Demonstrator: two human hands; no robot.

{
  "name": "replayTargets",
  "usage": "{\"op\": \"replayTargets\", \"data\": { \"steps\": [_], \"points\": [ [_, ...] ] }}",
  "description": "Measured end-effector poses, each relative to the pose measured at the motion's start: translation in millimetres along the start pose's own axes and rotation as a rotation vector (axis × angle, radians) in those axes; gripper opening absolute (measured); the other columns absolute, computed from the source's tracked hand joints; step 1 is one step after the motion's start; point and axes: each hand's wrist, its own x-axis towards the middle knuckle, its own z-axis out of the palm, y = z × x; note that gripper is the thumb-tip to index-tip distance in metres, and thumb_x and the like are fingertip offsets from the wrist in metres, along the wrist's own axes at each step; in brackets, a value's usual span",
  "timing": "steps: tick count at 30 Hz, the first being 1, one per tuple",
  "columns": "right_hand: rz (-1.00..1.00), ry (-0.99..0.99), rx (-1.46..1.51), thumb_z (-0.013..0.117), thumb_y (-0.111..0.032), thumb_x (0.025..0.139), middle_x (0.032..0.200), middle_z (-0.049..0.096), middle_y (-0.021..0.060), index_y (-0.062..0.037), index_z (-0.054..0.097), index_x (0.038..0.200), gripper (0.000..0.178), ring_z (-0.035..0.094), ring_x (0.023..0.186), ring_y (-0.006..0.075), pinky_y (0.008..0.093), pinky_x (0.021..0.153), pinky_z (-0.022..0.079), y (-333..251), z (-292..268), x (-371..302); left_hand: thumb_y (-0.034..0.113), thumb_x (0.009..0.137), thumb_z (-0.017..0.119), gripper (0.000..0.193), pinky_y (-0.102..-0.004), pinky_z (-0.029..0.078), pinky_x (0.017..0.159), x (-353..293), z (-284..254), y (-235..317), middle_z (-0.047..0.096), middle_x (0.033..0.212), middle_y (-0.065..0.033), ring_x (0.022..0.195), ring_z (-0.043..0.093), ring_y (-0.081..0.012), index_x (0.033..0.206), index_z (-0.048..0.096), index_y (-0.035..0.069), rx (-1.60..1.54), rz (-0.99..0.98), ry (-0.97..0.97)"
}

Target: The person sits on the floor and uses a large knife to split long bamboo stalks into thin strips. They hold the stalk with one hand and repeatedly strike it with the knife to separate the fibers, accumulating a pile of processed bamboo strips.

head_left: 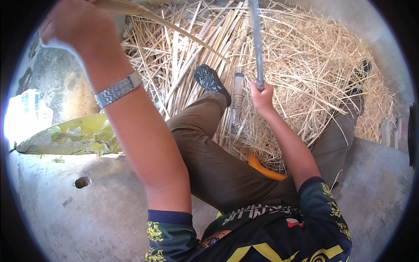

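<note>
High at the left, my left hand (80, 26), with a metal-banded watch on its wrist, is closed at one end of a long pale strip (152, 17) that looks like split bamboo. From there the strip slopes down to the right, its thin tip above the pile of strips. My right hand (263, 97) is wrapped round the lower end of a long, narrow grey blade (256, 43), which points away from me and runs out of view at the top. Strip and blade are apart.
Loose shavings (305, 56) and cut strips (183, 65) cover the floor around my feet. A long tool with a brown middle (238, 98) lies beside my left shoe (211, 78). An orange curved object (264, 168) sits by my thigh. Left are a yellow-green sack (74, 135) and a holed concrete ledge (52, 196).
</note>
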Motion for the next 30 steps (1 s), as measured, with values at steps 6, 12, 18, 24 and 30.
{"op": "replayTargets", "data": {
  "steps": [6, 12, 18, 24, 30],
  "points": [
    [0.549, -0.285, -0.672, 0.065, -0.010, 0.085, 0.063, 0.056, 0.0033, -0.0052, 0.056, 0.079, 0.012, 0.050, 0.048, 0.0138, 0.0333, 0.050, 0.044, 43.4, -18.9, 5.1, 0.068, 0.096, 0.050, 0.062, -0.0240, 0.029, 0.047, -57.2, 138.7, 90.8, 0.039, 0.056, 0.0047, 0.049, 0.034, -0.0095, 0.065, 0.045, 0.015, 0.097, -0.305, 0.508],
    [0.786, -0.275, -0.134, 0.064, -0.009, 0.085, 0.056, 0.047, -0.0003, -0.0073, 0.052, 0.078, 0.014, 0.041, 0.040, 0.0092, 0.0277, 0.037, 0.034, 59.3, -47.4, -39.3, 0.006, 0.094, 0.054, 0.012, -0.0287, 0.044, 0.055, -25.1, 40.0, 47.7, 0.053, 0.075, -0.0110, 0.066, 0.055, -0.0165, 0.086, 0.049, -0.002, -0.072, -0.106, 0.198],
    [0.792, -0.359, 0.227, 0.065, -0.005, 0.083, 0.050, 0.044, -0.0018, -0.0086, 0.050, 0.070, 0.020, 0.038, 0.037, 0.0073, 0.0250, 0.036, 0.033, 34.0, -92.0, -38.8, 0.005, 0.095, 0.053, 0.010, -0.0308, 0.035, 0.055, -22.1, 45.4, 99.6, 0.040, 0.069, -0.0036, 0.058, 0.040, -0.0134, 0.087, 0.049, -0.001, -0.080, -0.043, 0.128],
    [0.504, -0.568, 0.385, 0.064, -0.003, 0.084, 0.050, 0.044, -0.0029, -0.0073, 0.051, 0.074, 0.017, 0.038, 0.037, 0.0060, 0.0254, 0.036, 0.032, -81.8, -100.3, -25.7, 0.020, 0.101, 0.055, 0.021, -0.0295, 0.035, 0.055, -37.8, 78.1, 156.0, 0.038, 0.069, -0.0015, 0.057, 0.039, -0.0122, 0.089, 0.048, 0.004, -0.177, 0.002, 0.278],
    [0.347, -0.674, 0.414, 0.063, -0.001, 0.083, 0.050, 0.043, -0.0022, -0.0065, 0.051, 0.075, 0.016, 0.039, 0.038, 0.0066, 0.0252, 0.038, 0.031, -148.5, -145.5, -76.2, 0.038, 0.104, 0.057, 0.035, -0.0272, 0.038, 0.051, -49.9, 95.7, 153.7, 0.045, 0.066, 0.0015, 0.055, 0.043, -0.0094, 0.085, 0.051, 0.008, -0.213, -0.121, 0.300]
  ]
}}
